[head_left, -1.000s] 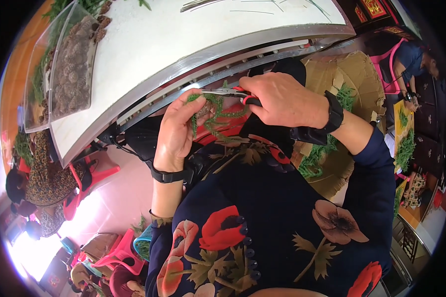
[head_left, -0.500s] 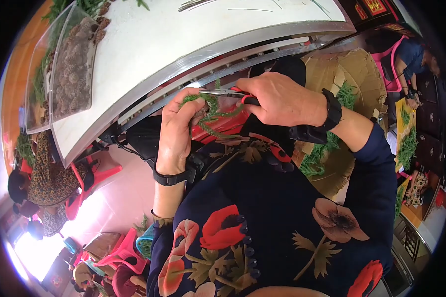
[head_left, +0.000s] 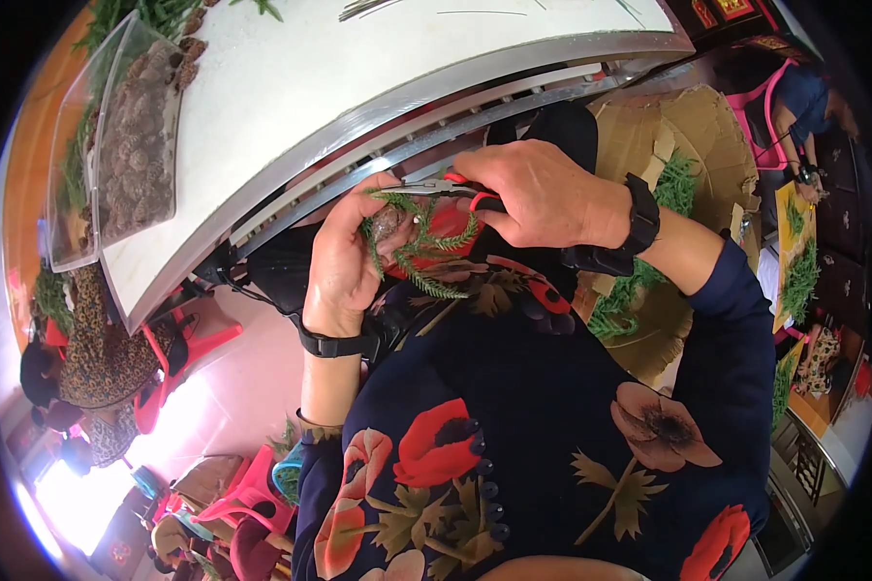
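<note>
A green sprig [head_left: 419, 244] with small needle-like leaves is held in the left hand [head_left: 344, 259], whose fingers are clamped around it and around a small brownish lump that cannot be made out clearly; the sprig lies just below the edge of the white worktop [head_left: 358, 77], over the lap. Red-handled pliers [head_left: 446, 190] are gripped in the right hand [head_left: 543, 194], the fingers closed tight on the handles, and the metal tip is brought against the top of the sprig, just below the worktop's metal rim. Compared with a second ago, the left hand has been turned a little and drawn closer under the worktop, and the sprig is now bent into more of a curl around the left fingers, while the pliers have been kept at the same spot; this is judged to mean that the sprig is being shaped or fastened, with the work partly done. A clear box of brown cones [head_left: 140, 145] is seen at the left end of the worktop, well apart from both hands
</note>
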Motion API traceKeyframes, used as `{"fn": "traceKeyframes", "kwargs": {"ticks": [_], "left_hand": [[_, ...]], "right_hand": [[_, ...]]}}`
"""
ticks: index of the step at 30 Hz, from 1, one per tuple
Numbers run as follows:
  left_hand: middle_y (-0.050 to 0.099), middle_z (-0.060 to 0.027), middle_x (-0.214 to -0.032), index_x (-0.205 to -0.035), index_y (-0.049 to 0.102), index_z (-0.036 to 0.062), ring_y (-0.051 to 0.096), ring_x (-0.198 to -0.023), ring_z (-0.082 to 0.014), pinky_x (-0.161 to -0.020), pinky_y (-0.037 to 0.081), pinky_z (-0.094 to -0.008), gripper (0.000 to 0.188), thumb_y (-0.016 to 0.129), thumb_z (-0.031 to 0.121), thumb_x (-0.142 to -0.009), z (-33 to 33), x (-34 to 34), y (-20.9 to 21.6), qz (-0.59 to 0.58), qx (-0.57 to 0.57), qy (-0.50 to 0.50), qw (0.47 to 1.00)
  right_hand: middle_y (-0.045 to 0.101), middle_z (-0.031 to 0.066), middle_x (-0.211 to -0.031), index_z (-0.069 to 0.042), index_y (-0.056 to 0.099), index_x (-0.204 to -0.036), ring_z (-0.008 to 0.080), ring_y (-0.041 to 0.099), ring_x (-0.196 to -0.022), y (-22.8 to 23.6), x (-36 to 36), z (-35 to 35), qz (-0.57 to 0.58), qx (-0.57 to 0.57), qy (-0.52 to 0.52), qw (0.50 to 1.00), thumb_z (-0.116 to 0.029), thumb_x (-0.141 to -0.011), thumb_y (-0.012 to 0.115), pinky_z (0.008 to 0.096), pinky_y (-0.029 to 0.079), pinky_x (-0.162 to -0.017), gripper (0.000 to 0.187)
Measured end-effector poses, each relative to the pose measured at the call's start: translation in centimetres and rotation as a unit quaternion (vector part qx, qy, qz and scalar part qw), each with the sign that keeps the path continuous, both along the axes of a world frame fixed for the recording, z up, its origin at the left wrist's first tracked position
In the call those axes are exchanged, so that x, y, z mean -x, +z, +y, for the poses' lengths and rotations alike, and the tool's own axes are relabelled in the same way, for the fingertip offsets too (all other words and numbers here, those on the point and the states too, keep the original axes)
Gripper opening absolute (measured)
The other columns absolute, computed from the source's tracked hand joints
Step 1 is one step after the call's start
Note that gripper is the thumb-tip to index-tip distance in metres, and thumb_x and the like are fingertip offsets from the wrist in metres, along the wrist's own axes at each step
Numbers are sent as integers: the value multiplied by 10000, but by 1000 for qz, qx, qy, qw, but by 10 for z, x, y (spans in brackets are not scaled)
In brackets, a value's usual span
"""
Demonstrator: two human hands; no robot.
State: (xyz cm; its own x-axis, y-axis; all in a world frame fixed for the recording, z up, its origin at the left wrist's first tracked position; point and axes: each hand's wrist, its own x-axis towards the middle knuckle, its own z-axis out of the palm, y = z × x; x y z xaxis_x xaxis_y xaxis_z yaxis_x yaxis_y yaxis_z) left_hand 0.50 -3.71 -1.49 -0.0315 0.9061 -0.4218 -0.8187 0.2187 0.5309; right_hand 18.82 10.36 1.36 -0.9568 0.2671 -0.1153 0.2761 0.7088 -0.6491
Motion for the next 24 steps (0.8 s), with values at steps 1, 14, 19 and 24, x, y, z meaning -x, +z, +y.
{"fn": "traceKeyframes", "kwargs": {"ticks": [1, 14, 19, 24], "left_hand": [[585, -78, -822, -1014, 530, -30, 429, -583, -105, -635, 408, -223, 205, 447, 58, -849, 0, 2, -2, -13, -33, -11, 999], [591, 16, -806, -974, 575, 2, 487, -727, -28, -673, 400, -171, 100, 524, 43, -900, 1, -17, 14, 372, 20, 68, 925], [595, 16, -818, -990, 570, 6, 489, -716, -27, -657, 404, -171, 102, 551, 40, -896, 3, -16, 14, 369, 14, 51, 928], [623, -14, -889, -1062, 558, 12, 557, -781, -64, -703, 458, -201, 189, 596, 24, -877, -4, -16, 11, 412, 3, 28, 911]], "right_hand": [[577, 198, -858, 22, 527, -985, 400, 568, -838, 0, 0, 0, 12, 14, -2, 1000, -164, -801, 645, 446, 458, -706, 287], [591, 209, -854, 9, 550, -982, 401, 570, -825, -2, 3, -2, 47, 93, -44, 994, -195, -869, 599, 438, 450, -708, 238], [612, 227, -803, 4, 578, -961, 411, 593, -780, -8, 3, -3, 54, 67, -60, 994, -202, -851, 615, 459, 459, -669, 236], [617, 231, -768, -7, 599, -948, 420, 602, -753, -11, 3, -8, 54, 70, -92, 992, -211, -836, 626, 469, 467, -649, 234]]}}
